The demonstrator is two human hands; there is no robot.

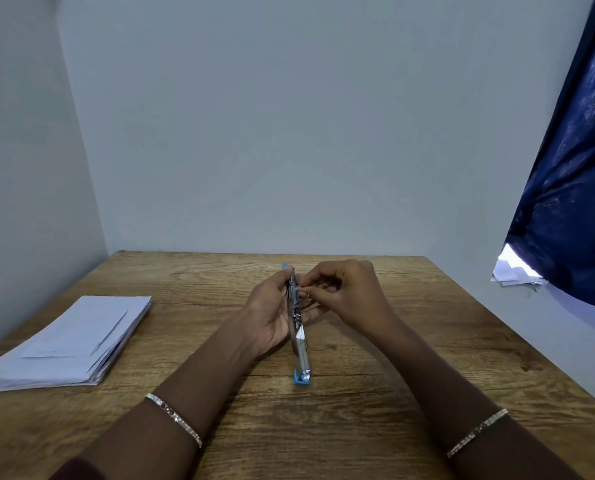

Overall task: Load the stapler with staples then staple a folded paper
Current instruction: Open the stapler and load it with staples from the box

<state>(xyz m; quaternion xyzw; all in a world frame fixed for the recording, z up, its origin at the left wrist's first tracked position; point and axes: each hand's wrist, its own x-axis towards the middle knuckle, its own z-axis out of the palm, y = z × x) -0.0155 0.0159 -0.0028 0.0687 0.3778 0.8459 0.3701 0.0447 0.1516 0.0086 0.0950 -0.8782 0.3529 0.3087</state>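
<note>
Two hands meet over the middle of the wooden desk (pixel 358 393), with a stack of folded paper (pixel 67 344) lying well apart to the left, untouched. From where I stand, loading looks to be the step in hand: the stapler (pixel 300 344) lies swung open, cradled in the left hand (pixel 272 317), fingers curled around it. The right hand (pixel 344 289) pinches together at the magazine; whether staples are between the fingertips I cannot tell. Next would call for seating the strip and closing.
</note>
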